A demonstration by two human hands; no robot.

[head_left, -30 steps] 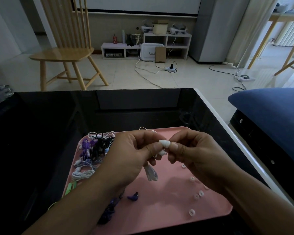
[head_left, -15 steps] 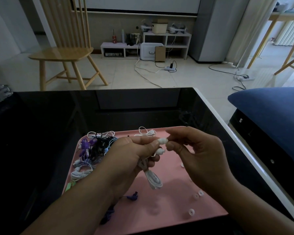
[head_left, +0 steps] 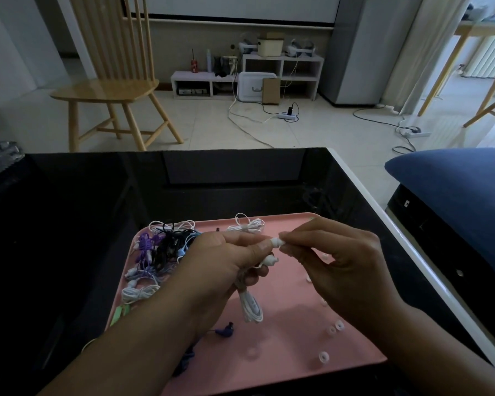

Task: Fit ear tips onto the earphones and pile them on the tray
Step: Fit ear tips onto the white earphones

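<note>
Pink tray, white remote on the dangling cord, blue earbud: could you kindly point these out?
pink tray (head_left: 352, 364): head view, bare near-right corner.
white remote (head_left: 251, 307): head view, middle of its body.
blue earbud (head_left: 226, 330): head view, its housing.

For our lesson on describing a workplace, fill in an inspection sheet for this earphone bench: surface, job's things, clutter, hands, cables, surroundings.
Surface: glossy black table; pink tray near its front edge.
Job's things: white earphones held above the tray; pile of earphones at the tray's left; loose ear tips at its right.
Clutter: blue earbud lying alone on the tray.
Hands: left hand grips the white earphones; right hand pinches an ear tip at one bud.
Cables: power strip and cords on the floor.
Surroundings: wooden chair, low shelf, blue cushion.
</note>
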